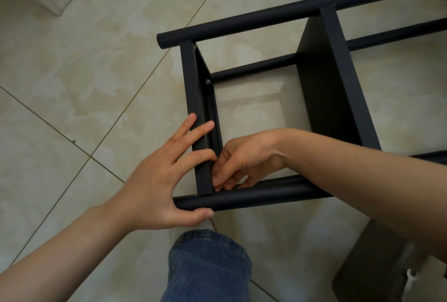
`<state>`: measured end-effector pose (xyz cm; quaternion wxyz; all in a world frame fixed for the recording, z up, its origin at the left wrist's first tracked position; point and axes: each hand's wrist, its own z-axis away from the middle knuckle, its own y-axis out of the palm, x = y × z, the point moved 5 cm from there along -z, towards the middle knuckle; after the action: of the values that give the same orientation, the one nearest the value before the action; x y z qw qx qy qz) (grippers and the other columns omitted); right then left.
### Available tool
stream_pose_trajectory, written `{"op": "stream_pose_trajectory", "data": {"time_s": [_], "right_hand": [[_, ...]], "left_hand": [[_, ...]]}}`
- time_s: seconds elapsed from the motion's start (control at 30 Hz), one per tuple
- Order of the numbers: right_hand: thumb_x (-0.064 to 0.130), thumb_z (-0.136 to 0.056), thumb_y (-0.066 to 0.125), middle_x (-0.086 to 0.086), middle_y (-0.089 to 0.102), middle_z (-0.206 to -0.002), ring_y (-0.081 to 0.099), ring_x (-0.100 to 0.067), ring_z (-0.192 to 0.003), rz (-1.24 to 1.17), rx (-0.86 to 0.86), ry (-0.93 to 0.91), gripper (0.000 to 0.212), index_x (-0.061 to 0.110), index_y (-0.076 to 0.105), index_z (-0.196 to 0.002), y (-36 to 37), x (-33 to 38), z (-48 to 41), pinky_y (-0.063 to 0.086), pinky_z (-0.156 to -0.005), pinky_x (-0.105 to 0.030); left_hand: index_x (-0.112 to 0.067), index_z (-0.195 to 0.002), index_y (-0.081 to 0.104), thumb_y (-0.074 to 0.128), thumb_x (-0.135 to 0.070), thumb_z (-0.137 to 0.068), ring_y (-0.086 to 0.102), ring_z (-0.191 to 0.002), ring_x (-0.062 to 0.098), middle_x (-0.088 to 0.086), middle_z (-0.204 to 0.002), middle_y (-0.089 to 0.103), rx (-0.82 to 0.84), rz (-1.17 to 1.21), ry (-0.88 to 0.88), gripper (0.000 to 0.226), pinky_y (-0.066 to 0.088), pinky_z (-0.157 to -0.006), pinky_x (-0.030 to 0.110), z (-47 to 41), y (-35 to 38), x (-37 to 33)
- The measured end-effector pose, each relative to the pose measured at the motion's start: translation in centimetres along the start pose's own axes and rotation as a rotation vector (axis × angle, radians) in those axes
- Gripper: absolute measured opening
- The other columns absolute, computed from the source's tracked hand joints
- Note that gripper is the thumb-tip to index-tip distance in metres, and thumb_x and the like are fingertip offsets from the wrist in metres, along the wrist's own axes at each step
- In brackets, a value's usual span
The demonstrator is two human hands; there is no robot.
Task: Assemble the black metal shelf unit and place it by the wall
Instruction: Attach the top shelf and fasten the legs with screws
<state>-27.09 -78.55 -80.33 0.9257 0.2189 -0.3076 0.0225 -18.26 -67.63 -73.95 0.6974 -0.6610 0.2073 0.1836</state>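
Beige floor tiles [72, 84] carry the black shelf unit [333, 89], which lies on its side: four round tubes and two flat panels. One left hand [154, 180] lies spread and gripping nothing, straight fingers pressing the end panel [196, 108], thumb against the near tube [254, 197]. One right hand [239, 164] has its grip pinched on a small piece [221, 189] at that corner, too hidden to identify.

Left hand [154, 180] splayed flat; right hand [242, 159] curled (fingers [219, 176] bunched downward)
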Motion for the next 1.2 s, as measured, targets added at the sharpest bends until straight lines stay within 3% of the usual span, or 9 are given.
{"op": "stream_pose_trajectory", "data": {"time_s": [0.4, 0.67, 1.2], "right_hand": [[0.020, -0.094, 0.064, 0.003, 0.066, -0.075, 0.054, -0.010, -0.072, 0.011, -0.016, 0.043, 0.015, 0.015, 0.068, -0.080, 0.36, -0.23, -0.30, 0.044, -0.077, -0.027], [0.023, -0.093, 0.065, 0.004, 0.067, -0.082, 0.055, -0.009, -0.076, 0.026, -0.006, 0.046, 0.010, 0.015, 0.071, -0.089, 0.10, -0.33, 0.04, 0.045, -0.081, -0.028], [0.018, -0.093, 0.064, 0.004, 0.068, -0.077, 0.054, -0.008, -0.072, 0.005, -0.014, 0.010, 0.014, 0.016, 0.071, -0.081, 0.35, -0.07, 0.04, 0.045, -0.074, -0.023]], "left_hand": [[-0.021, -0.129, 0.058, 0.065, -0.066, -0.076, 0.006, -0.157, 0.024, -0.001, -0.167, 0.020, 0.000, 0.006, -0.006, 0.069, 0.038, -0.101, 0.028, 0.11, 0.07, -0.06], [-0.022, -0.130, 0.057, 0.067, -0.064, -0.076, 0.006, -0.157, 0.025, -0.002, -0.167, 0.019, 0.000, 0.003, -0.004, 0.069, 0.040, -0.099, 0.026, 0.13, 0.08, -0.03], [-0.025, -0.140, 0.049, 0.068, -0.063, -0.075, 0.006, -0.157, 0.024, -0.003, -0.168, 0.018, -0.010, -0.010, 0.006, 0.078, 0.041, -0.100, 0.028, 0.15, -0.02, -0.07]]}}
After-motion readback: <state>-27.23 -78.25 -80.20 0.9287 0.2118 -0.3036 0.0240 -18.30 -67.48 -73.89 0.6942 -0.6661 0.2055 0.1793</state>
